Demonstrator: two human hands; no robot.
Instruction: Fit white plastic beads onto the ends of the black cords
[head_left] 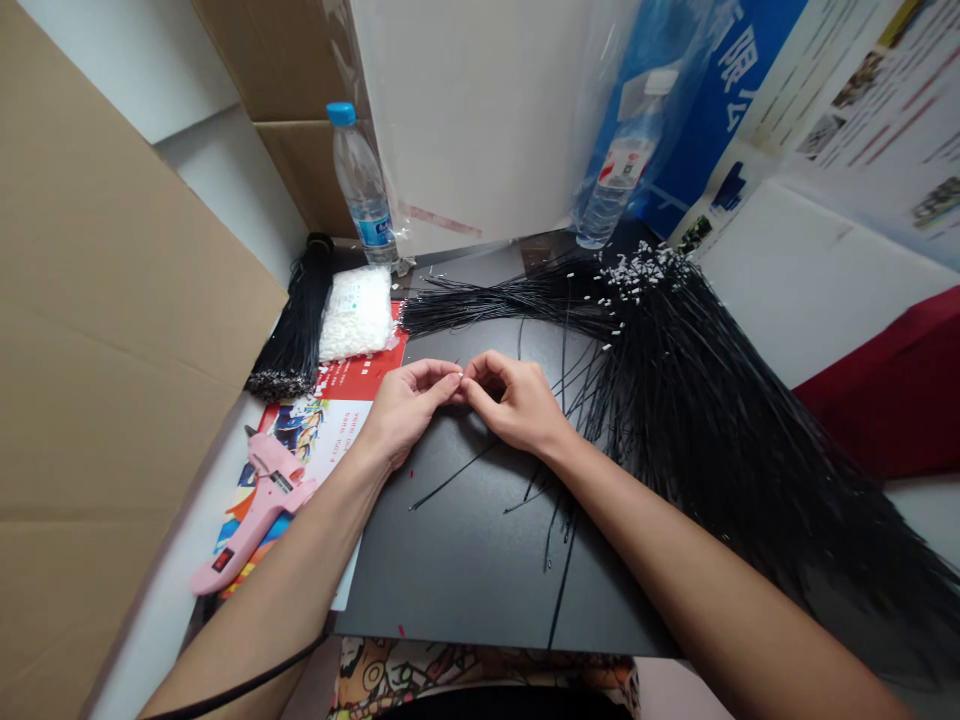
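Note:
My left hand (409,405) and my right hand (517,400) meet over the middle of the dark table, both closed in a pinch. A tiny white piece (461,376) shows where the fingertips touch, held in the left one. From beneath the right hand a thin black wire (454,478) slants down to the left; its upper end is hidden in the fingers. To the right lies a large heap of black wires (675,400), many tipped with small white ends (645,268). Another bundle of black wires (499,300) stretches across behind my hands.
A pink glue gun (270,490) lies on a printed red and white sheet (341,420) at left. Behind it are a bag of small white pieces (358,312) and a tied black wire bundle (296,320). Two plastic bottles, one blue-capped (360,180), one white-capped (622,165), stand at the back.

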